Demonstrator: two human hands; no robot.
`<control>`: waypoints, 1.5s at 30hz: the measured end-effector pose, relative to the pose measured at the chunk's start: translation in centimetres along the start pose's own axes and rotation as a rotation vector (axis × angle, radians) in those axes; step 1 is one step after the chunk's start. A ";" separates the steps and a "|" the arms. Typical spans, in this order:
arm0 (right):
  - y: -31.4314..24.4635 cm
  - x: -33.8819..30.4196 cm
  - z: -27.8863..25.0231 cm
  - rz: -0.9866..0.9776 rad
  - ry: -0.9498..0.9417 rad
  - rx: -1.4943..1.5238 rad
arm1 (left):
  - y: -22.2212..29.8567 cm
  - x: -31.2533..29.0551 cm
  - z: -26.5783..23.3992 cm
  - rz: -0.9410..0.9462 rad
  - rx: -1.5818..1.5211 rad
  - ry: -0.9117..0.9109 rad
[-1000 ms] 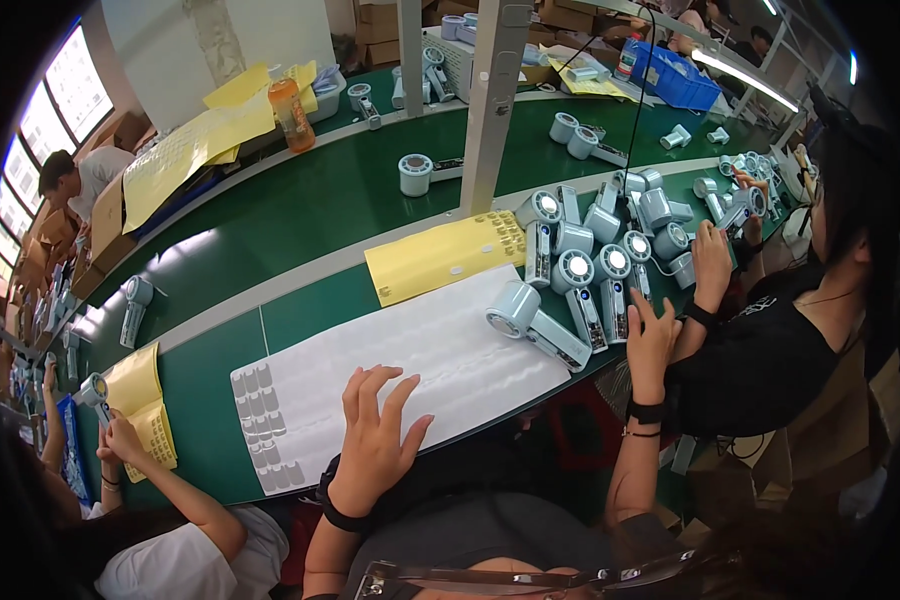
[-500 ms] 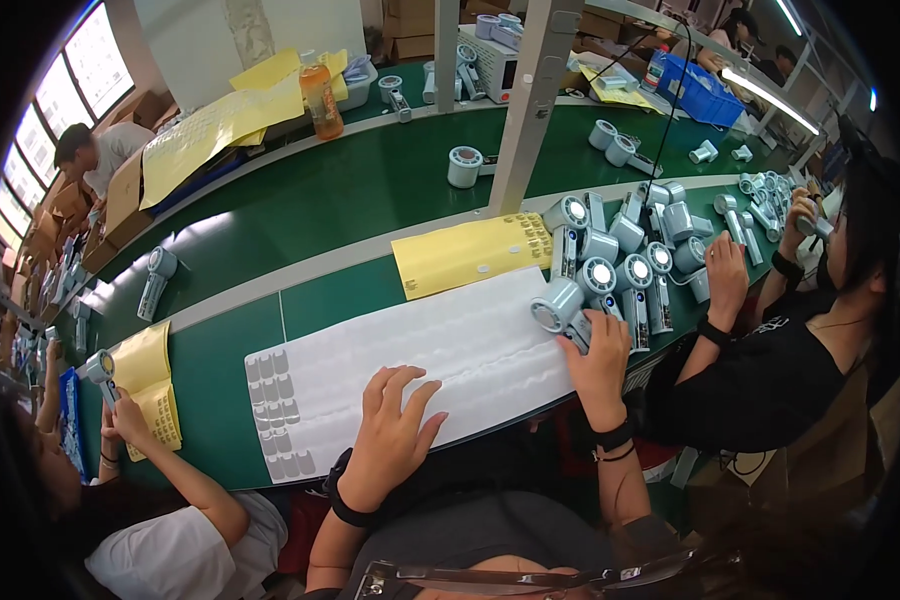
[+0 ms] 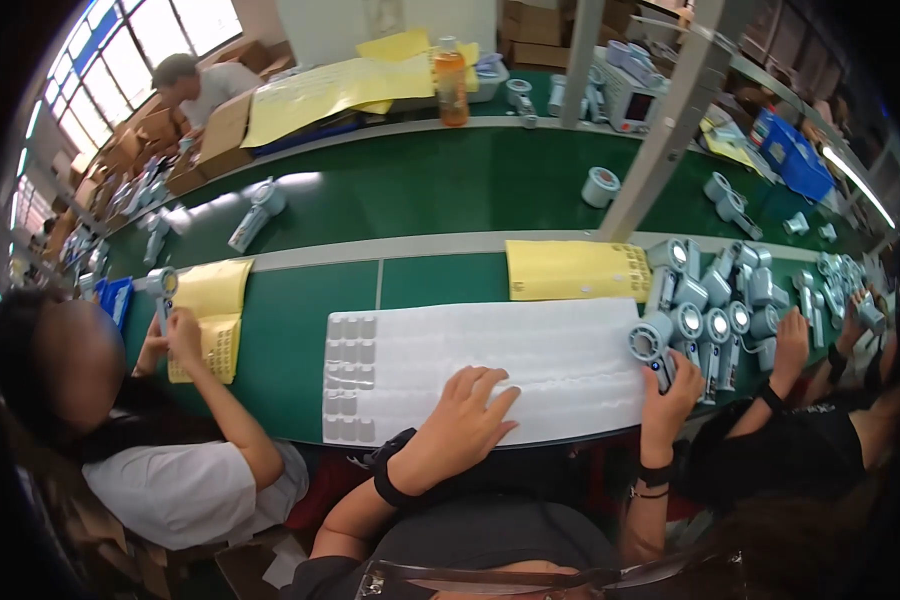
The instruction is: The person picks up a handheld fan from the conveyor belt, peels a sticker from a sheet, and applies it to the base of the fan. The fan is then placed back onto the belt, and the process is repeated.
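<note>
My right hand [image 3: 674,398] grips the handle of a pale blue handheld fan [image 3: 651,338]. The fan's round head points up and away from me, at the right edge of a white backing sheet [image 3: 470,340]. My left hand [image 3: 460,425] holds nothing; its fingers are apart over the sheet's near part, and I cannot tell whether they touch it. Rows of grey stickers [image 3: 350,352] remain at the sheet's left end. Just right of the held fan lies a pile of similar fans [image 3: 715,325].
A yellow sticker sheet [image 3: 570,270] lies behind the white sheet. A grey metal post [image 3: 675,120] rises beyond it. To the left a co-worker's hands hold another fan [image 3: 162,285] over a yellow sheet [image 3: 220,290]. Another person's hand [image 3: 792,342] is beside the pile.
The whole view has swung left, so the bench sits further right. My right hand keeps hold of the fan, now tilted more upright. My left hand stays spread over the sheet.
</note>
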State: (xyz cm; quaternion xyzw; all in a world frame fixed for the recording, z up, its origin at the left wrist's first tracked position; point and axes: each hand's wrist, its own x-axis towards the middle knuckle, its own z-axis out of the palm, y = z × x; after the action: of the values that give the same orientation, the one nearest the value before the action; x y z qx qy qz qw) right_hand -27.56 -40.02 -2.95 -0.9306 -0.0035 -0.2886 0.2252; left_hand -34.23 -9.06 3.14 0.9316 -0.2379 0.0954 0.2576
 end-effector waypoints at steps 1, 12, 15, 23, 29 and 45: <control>0.3 -0.1 -0.3 0.019 0.002 0.020 | 0.0 -0.2 -0.4 0.019 -0.010 -0.049; -1.6 -0.8 0.0 -0.087 0.151 0.039 | -4.5 4.1 -8.6 -0.346 0.277 0.160; -3.2 -0.5 -0.4 -0.134 0.149 0.071 | -10.3 7.0 -9.8 -0.509 0.261 0.341; -9.7 -0.7 -0.9 -0.185 -0.320 0.421 | -33.3 6.1 -10.6 -1.138 0.710 0.434; -13.6 -0.4 -0.7 -0.235 -0.731 0.662 | -40.1 2.0 -11.1 -1.134 0.822 0.472; -27.7 -0.1 16.0 -0.495 -0.562 0.645 | -19.7 4.1 -13.8 -0.523 0.161 1.187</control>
State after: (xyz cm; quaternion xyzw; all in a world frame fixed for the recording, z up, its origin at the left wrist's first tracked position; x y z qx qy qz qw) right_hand -22.87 -8.41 -3.20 -0.8267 -0.3741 -0.0555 0.4167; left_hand -21.70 11.42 7.53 0.7642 0.1870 0.5454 0.2891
